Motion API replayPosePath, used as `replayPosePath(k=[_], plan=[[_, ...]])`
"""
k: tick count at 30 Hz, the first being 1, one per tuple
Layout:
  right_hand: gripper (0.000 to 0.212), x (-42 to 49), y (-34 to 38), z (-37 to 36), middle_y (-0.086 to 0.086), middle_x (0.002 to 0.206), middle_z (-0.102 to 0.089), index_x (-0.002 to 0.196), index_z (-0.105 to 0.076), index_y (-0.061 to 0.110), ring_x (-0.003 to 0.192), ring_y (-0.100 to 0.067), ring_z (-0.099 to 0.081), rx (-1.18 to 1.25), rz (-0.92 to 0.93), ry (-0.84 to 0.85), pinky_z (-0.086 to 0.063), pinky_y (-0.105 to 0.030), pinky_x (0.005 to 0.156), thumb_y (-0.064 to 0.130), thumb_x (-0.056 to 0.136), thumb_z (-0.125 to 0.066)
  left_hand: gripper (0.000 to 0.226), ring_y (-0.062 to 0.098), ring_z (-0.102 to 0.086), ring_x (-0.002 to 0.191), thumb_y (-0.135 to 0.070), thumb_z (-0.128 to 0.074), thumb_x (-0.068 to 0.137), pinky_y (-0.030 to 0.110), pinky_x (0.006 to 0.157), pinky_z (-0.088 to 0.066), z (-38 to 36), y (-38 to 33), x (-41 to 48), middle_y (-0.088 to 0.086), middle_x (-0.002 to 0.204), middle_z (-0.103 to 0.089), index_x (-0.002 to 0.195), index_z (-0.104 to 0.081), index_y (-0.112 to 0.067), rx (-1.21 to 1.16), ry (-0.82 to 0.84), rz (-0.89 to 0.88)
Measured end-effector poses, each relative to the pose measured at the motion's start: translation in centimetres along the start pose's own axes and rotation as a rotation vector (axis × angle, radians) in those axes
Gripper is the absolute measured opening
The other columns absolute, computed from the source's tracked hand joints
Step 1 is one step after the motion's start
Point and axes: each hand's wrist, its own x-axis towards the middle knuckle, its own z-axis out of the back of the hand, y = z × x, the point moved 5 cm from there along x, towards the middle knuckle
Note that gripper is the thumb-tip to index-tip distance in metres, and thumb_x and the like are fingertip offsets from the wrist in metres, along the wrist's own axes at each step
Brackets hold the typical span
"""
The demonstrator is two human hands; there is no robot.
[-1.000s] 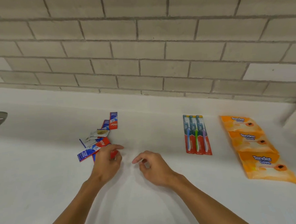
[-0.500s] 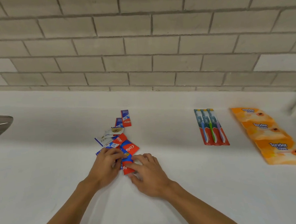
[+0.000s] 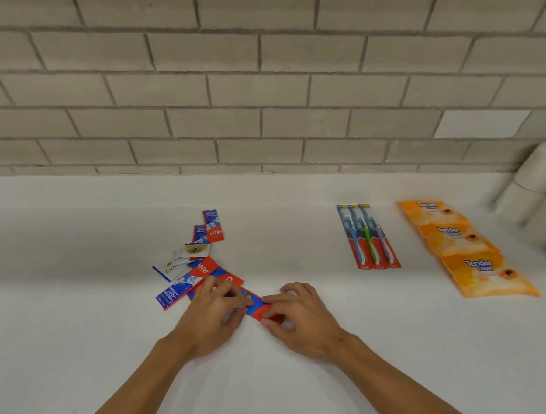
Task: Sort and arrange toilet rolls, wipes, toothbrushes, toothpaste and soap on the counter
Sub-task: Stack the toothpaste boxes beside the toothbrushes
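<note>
Pinching a toothpaste sachet (image 3: 255,305) flat on the desk (image 3: 82,327), front middle, with curled fingers (image 3: 220,288) of left hand (image 3: 214,317) and right hand (image 3: 301,317). Working just before the sachet pile (image 3: 186,273), with toothbrushes (image 3: 368,239), wipes (image 3: 463,247) and toilet rolls (image 3: 540,192) lying toward the right edge.

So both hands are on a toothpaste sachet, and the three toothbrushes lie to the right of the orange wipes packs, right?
Not quite. In the head view the toothbrushes lie to the left of the orange wipes packs, not to their right. The left hand and right hand are indeed both on a toothpaste sachet.
</note>
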Motion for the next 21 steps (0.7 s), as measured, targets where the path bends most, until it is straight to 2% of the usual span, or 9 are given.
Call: replayPosePath(k=[2, 5, 9, 15, 18, 21], plan=[[0.025, -0.4, -1.1, 0.5, 0.023, 0.13, -0.057, 0.106, -0.069, 0.033, 0.122, -0.014, -0.038, 0.002, -0.014, 0.002, -0.017, -0.021, 0.102, 0.045, 0.092, -0.053, 0.025, 0.008, -0.037, 0.107, -0.031, -0.06, 0.09, 0.028, 0.089, -0.038, -0.7, -0.6, 0.2, -0.019, 0.113, -0.054, 0.115, -0.066, -0.035, -0.01, 0.015, -0.022], [0.021, -0.8, -2.8, 1.1, 0.024, 0.127, -0.059, 0.106, -0.07, 0.034, 0.119, -0.013, -0.041, 0.004, -0.058, -0.033, -0.019, -0.02, 0.101, 0.041, 0.09, -0.059, 0.026, 0.006, -0.036, 0.113, -0.028, -0.058, 0.092, 0.029, 0.094, -0.038, -1.5, -1.3, 0.6, -0.015, 0.12, -0.054, 0.117, -0.065, -0.031, -0.033, 0.028, -0.029], [0.017, -0.8, -4.4, 1.7, 0.019, 0.121, -0.065, 0.103, -0.071, 0.033, 0.109, -0.016, -0.05, -0.005, -0.136, -0.114, -0.035, -0.029, 0.098, 0.033, 0.088, -0.063, 0.031, 0.008, -0.041, 0.123, -0.021, -0.053, 0.095, 0.015, 0.102, -0.028, -2.6, -2.1, 1.2, -0.007, 0.13, -0.051, 0.125, -0.061, -0.023, -0.114, 0.039, 0.018], [0.022, -1.2, -5.0, 1.6, 0.002, 0.113, -0.064, 0.104, -0.071, 0.02, 0.099, -0.021, -0.056, -0.029, -0.203, -0.288, -0.051, -0.03, 0.084, 0.01, 0.084, -0.067, 0.038, 0.009, -0.038, 0.13, -0.018, -0.049, 0.097, 0.01, 0.103, -0.021, -3.0, -2.6, 1.9, -0.005, 0.142, -0.044, 0.135, -0.053, -0.017, -0.139, 0.024, 0.095], [0.022, -1.6, -5.4, 1.3, -0.001, 0.114, -0.061, 0.106, -0.071, 0.014, 0.102, -0.02, -0.055, -0.013, -0.263, -0.291, -0.05, -0.025, 0.086, 0.007, 0.087, -0.065, 0.036, 0.01, -0.042, 0.128, -0.014, -0.052, 0.096, 0.014, 0.102, -0.029, -3.0, -2.4, 1.7, -0.002, 0.139, -0.048, 0.132, -0.056, -0.014, -0.16, -0.025, 0.146], [0.021, -2.0, -4.9, 1.0, -0.001, 0.112, -0.061, 0.104, -0.07, 0.013, 0.102, -0.02, -0.056, -0.038, -0.221, -0.31, -0.053, -0.025, 0.085, 0.007, 0.085, -0.062, 0.036, 0.016, -0.045, 0.127, -0.015, -0.054, 0.094, 0.022, 0.106, -0.033, -3.4, -2.6, 1.6, 0.002, 0.136, -0.051, 0.13, -0.057, -0.011, -0.127, -0.021, 0.135]])
